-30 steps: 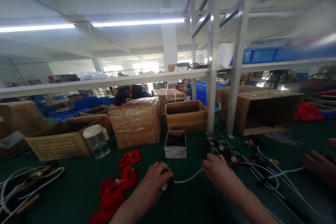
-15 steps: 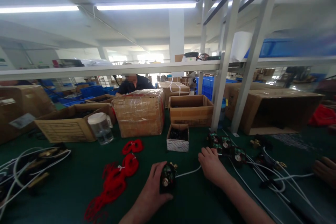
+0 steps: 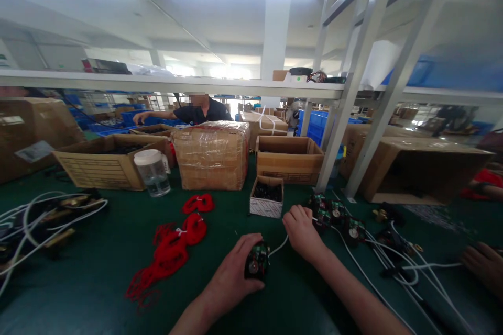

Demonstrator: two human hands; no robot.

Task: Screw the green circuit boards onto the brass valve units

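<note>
2 hands busy: left hand (image 3: 231, 277) clasps dial module (image 3: 256, 261) on worktop (image 3: 98, 272); right hand (image 3: 301, 230) curls over white lead (image 3: 280, 246), grip unclear. Any pull needs steady left hold.

A green surface (image 3: 98, 282) carries a clear jar (image 3: 152, 171) with a white lid, standing just beside a long open carton (image 3: 106, 167) and near a taped cardboard box (image 3: 212, 154). To the right of that box sits an open brown box (image 3: 288, 159), with a small white box (image 3: 267, 203) of dark parts in front of it. Red loops (image 3: 173, 251) lie in a loose heap, well apart from white cables (image 3: 35, 220) at the left edge. Grey posts (image 3: 341, 115) rise to a shelf (image 3: 157, 84); behind it a person in a dark top (image 3: 196, 112) reaches left
</note>
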